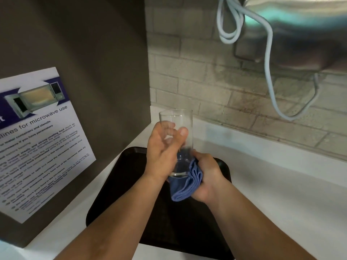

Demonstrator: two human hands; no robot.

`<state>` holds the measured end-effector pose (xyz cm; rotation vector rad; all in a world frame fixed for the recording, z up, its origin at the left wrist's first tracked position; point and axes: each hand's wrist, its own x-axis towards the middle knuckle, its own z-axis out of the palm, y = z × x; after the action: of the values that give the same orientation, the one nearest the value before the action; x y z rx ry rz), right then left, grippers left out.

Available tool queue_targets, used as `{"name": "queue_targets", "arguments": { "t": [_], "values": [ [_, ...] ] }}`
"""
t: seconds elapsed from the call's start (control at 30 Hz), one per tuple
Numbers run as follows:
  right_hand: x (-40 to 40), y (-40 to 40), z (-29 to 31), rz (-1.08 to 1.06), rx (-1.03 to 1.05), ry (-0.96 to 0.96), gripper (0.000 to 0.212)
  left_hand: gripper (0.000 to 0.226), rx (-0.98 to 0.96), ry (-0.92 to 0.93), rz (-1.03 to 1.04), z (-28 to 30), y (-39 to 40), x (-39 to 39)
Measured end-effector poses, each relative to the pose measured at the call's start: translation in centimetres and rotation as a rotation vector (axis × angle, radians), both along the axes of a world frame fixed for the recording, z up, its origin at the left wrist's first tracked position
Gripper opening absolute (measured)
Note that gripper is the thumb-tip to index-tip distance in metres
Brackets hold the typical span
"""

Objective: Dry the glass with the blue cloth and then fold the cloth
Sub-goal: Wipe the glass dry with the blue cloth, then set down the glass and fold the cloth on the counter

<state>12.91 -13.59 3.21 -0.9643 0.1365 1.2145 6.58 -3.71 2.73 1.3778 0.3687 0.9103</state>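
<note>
Hands meet above the black tray [120,184] on the white bench [281,184]. Our left hand [161,152] wraps the tall glass [176,124] to keep it upright. Our right hand [208,175] squeezes the blue cloth [187,184] against its bottom to dry it. We cannot see the fingers behind the cloth.

A white and purple poster [37,139] stuck to the dark panel [93,53] carries, just under its microwave picture [37,99], the readable words "for microwave use", while the smaller lines below that heading are too blurred to read.
</note>
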Motion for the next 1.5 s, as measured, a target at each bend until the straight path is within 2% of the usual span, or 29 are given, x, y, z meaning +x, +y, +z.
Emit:
{"name": "queue_targets", "arguments": {
  "t": [0.07,0.13,0.23,0.33,0.43,0.57,0.7,0.77,0.87,0.93,1.0,1.1,1.17,1.3,1.4,1.5],
  "values": [
    [-0.1,-0.1,-0.7,0.032,0.017,0.029,0.051,0.048,0.182,0.031,0.033,-0.8,0.8,-0.4],
    [-0.2,-0.8,-1.9,0.084,-0.022,-0.012,0.054,0.045,0.231,0.041,0.093,-1.5,1.8,-1.0],
    [0.1,-2.8,-2.7,0.120,-0.052,-0.122,0.048,0.050,0.110,0.068,0.140,-3.0,3.6,-1.9],
    [1.6,-4.7,-2.7,0.023,0.001,-0.211,0.055,0.061,-0.003,0.130,0.079,-5.3,4.7,-3.2],
    [2.8,-6.0,-1.3,-0.025,0.151,-0.234,0.052,0.071,-0.052,0.225,0.007,-8.0,4.3,-4.3],
    [3.3,-6.8,0.2,-0.100,0.150,-0.379,0.055,0.068,-0.088,0.305,-0.026,-10.0,3.7,-5.1],
    [3.3,-7.5,2.0,-0.157,0.144,-0.552,0.045,0.070,-0.047,0.369,-0.092,-9.9,3.9,-5.6],
    [3.4,-8.0,2.7,-0.157,0.145,-0.636,0.037,0.081,-0.030,0.411,-0.139,-8.8,3.9,-5.9],
    [3.5,-8.4,3.5,-0.132,0.148,-0.731,0.026,0.094,-0.006,0.348,-0.117,-4.9,4.1,-6.2],
    [3.6,-8.4,3.8,-0.110,0.144,-0.797,0.027,0.079,0.151,0.339,-0.070,-0.8,3.7,-5.4],
    [3.5,-8.3,4.1,-0.086,0.143,-0.861,0.029,0.057,0.327,0.365,-0.117,2.8,2.5,-3.7],
    [3.7,-8.3,4.5,-0.078,0.138,-0.923,0.035,0.027,0.296,0.431,-0.384,6.0,0.1,-0.8],
    [4.1,-8.7,4.7,-0.084,0.132,-0.930,0.035,0.013,0.266,0.464,-0.473,6.6,-1.0,0.4],
    [5.3,-10.6,5.0,-0.122,0.004,-0.986,0.033,0.020,0.388,0.429,-0.418,6.6,-2.2,1.9],
    [6.4,-13.3,6.0,-0.027,-0.148,-1.259,0.039,0.027,0.481,0.447,-0.469,6.7,-3.8,3.0],
    [7.0,-15.8,7.4,0.102,-0.282,-1.518,0.021,0.032,0.545,0.424,-0.525,6.9,-5.6,4.0]
  ]
}}
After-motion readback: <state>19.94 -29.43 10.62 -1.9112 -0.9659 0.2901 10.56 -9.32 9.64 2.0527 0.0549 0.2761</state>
